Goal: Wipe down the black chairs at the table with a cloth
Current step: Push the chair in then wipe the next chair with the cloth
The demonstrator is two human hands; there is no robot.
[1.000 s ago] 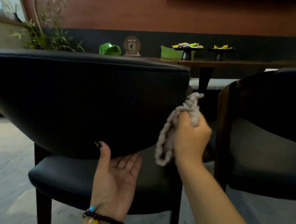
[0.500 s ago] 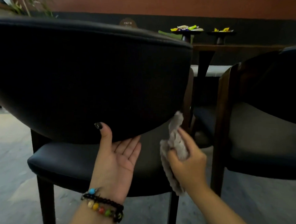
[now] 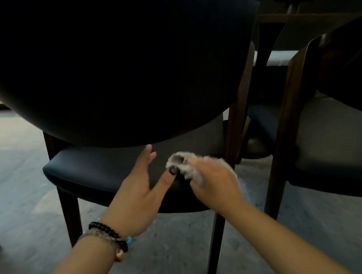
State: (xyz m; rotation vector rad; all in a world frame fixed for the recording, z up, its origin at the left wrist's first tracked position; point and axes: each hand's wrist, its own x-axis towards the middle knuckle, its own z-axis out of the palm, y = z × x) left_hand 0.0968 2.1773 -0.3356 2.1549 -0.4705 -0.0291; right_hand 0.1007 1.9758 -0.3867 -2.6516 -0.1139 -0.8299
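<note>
A black chair fills the view: its curved backrest (image 3: 121, 66) looms close above its padded seat (image 3: 86, 169). My right hand (image 3: 213, 182) grips a bunched grey cloth (image 3: 185, 162) and presses it on the rear of the seat, just under the backrest's lower edge. My left hand (image 3: 144, 185) lies beside it with straight fingers reaching over the seat's rear and the thumb spread toward the cloth. A beaded bracelet sits on the left wrist.
A second black chair (image 3: 327, 132) with a dark wooden frame stands close on the right. The table edge (image 3: 303, 17) and its leg show between the two chairs. Grey stone floor (image 3: 17, 170) lies below and to the left.
My right hand has carried the cloth down from the backrest's right side to the seat. My left hand has left the backrest's lower edge and turned palm down over the seat. The view has dropped lower.
</note>
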